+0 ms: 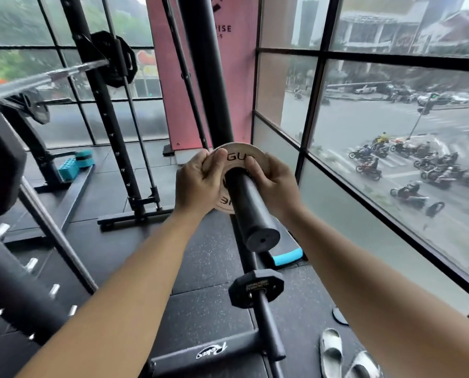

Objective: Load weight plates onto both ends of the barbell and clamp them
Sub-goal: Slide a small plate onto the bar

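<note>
Currently loading plate [238, 159] on sleeve [251, 211]: already threaded, well in from sleeve tip. Gripped at rim left of sleeve by left hand [197, 184], thumb across face, fingers curled behind. Gripped right of sleeve by right hand [274, 184], fingers curled round rim. Judged seating step, not confirmed home; cannot see stop behind plate. Next: push evenly along sleeve until seated, then fit clamp outboard. No clamp seen.
</note>
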